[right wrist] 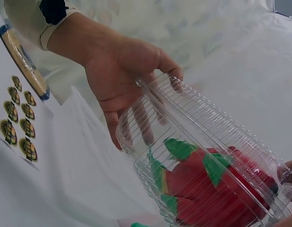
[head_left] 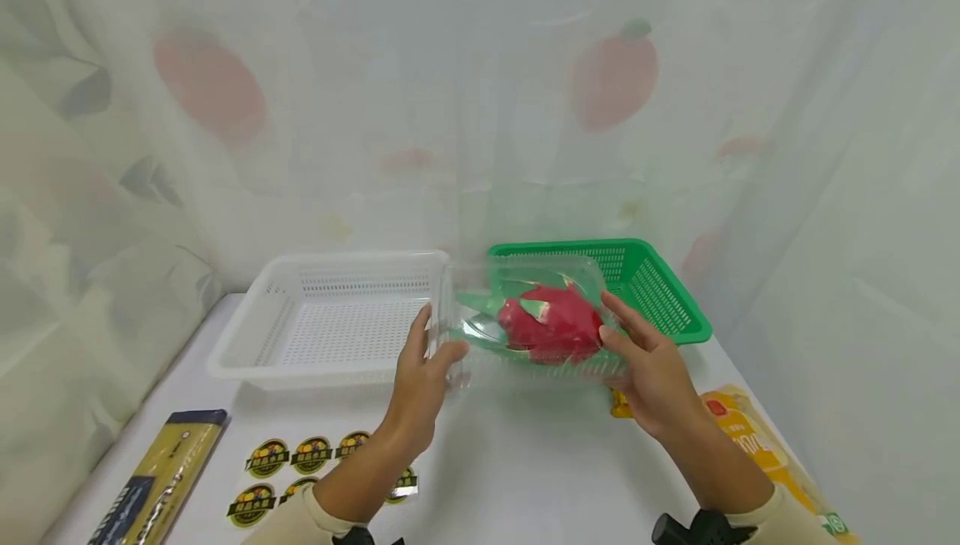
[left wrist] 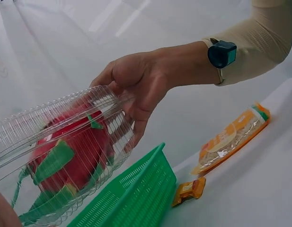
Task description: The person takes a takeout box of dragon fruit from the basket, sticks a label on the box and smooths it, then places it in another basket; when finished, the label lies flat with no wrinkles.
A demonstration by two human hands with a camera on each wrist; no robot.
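Between my two hands is a clear plastic clamshell box [head_left: 491,372], raised above the table, its lid shut. Inside lies a red dragon fruit [head_left: 551,324] with green scales, toward the box's right end. My left hand [head_left: 422,387] grips the left end, thumb on the near side and fingers around the edge. At the opposite end, my right hand [head_left: 654,378] holds the box, its thumb near the fruit. The right wrist view shows the left hand's fingers [right wrist: 143,120] spread behind the ribbed plastic wall. The box overlaps a green basket [head_left: 663,299] in the head view.
A white basket [head_left: 337,332] stands at the back left. Round fruit stickers [head_left: 311,453] lie on a sheet in front of it. At the far left is a gold-and-dark package [head_left: 161,482]. An orange-yellow bag [head_left: 757,445] and a small orange packet [left wrist: 189,190] lie at the right.
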